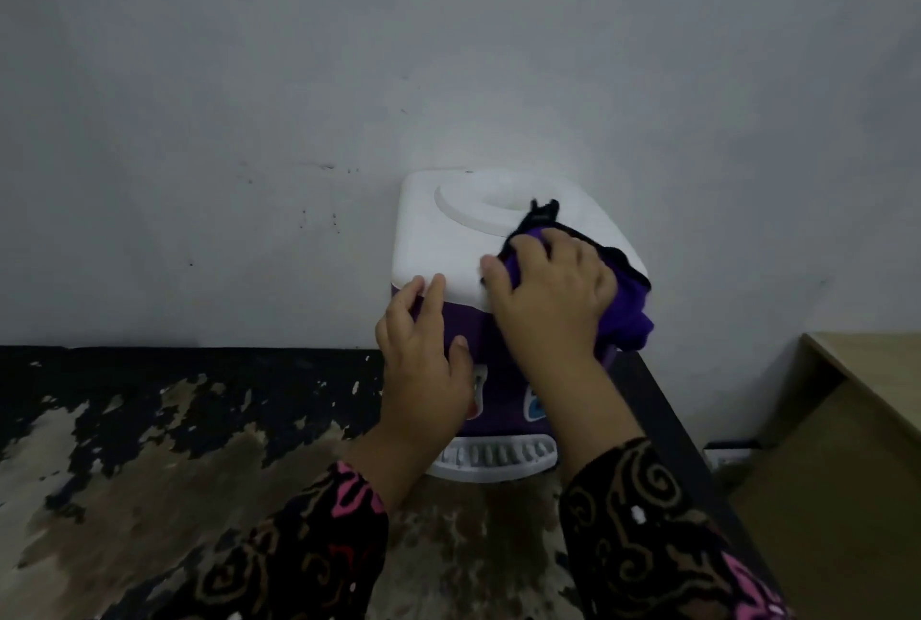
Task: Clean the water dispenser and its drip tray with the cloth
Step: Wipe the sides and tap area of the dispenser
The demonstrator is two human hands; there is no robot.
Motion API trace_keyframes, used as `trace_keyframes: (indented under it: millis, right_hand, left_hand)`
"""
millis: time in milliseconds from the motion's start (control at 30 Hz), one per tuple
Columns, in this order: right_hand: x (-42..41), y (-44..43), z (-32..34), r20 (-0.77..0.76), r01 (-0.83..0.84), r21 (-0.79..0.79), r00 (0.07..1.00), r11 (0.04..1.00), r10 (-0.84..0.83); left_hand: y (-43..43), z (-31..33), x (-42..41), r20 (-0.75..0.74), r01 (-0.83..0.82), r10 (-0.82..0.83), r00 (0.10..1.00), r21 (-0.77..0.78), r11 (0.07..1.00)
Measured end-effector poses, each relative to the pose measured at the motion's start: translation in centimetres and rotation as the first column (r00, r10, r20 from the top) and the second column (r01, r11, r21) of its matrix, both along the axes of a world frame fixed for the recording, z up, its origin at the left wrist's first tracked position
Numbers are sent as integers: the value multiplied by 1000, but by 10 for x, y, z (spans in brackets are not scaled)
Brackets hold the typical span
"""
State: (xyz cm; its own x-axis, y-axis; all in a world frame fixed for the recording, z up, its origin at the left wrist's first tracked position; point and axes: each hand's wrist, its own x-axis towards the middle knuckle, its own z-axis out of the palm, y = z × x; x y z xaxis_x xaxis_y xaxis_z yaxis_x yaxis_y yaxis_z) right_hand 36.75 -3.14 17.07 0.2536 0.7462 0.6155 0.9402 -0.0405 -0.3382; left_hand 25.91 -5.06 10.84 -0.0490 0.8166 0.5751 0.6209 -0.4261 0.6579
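A small water dispenser (448,241) with a white top and purple front stands against the wall on a worn dark table. Its white slotted drip tray (493,462) juts out at the bottom front. My right hand (550,300) presses a purple and black cloth (625,305) onto the right side of the white top, fingers curled over the bunched fabric. My left hand (423,350) rests on the dispenser's front left corner, fingers on the top edge and thumb on the purple face. Both forearms hide most of the front panel and taps.
The table (199,420) has a black surface with large peeled patches; its right edge runs just right of the dispenser. A light wooden cabinet (857,420) stands lower right. A marked grey wall (299,121) is directly behind.
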Motion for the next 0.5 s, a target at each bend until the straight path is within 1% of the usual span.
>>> trace_keyframes:
  millis: [67,100,133,167,233,267,300,333,367,433,500]
  right_hand:
    - [-3,-4,-6,97,-88,43,992,995,83]
    - [3,-6,-8,112,-110,55,988,992,104]
    - [11,-7,-9,93,-113,63,990,992,107]
    - [21,-8,-8,32,-91,69,995,993,89]
    - [37,-8,-4,-156,2,43,988,999,5]
    - [41,-7,-1,-219,48,12,975,999,-44]
    - [39,-4,0,-236,75,-22,969,997,-78]
    - [33,-1,1,-214,86,-36,973,996,-92]
    - [22,0,0,-155,77,-25,985,997,-80]
    - [-1,-4,-9,15,16,77,1000,997,-17]
    - [-9,-12,-25,140,-56,117,989,992,39]
  left_hand:
    - [2,-2,2,19,-17,17,1000,21,1000]
    - [3,-4,3,21,-26,26,999,32,999]
    - [4,-6,4,11,-36,35,999,44,998]
    - [6,-7,5,-9,-42,43,999,58,997]
    - [6,-8,5,-33,-32,34,999,57,998]
    - [6,-8,5,-38,-18,20,999,51,999]
    - [6,-8,5,-45,-8,11,999,51,999]
    - [6,-9,4,-53,-7,10,999,58,998]
    - [6,-10,3,-58,-9,13,998,66,998]
    - [8,-11,3,-45,-14,17,999,72,997]
    - [10,-11,3,-19,-18,19,1000,84,996]
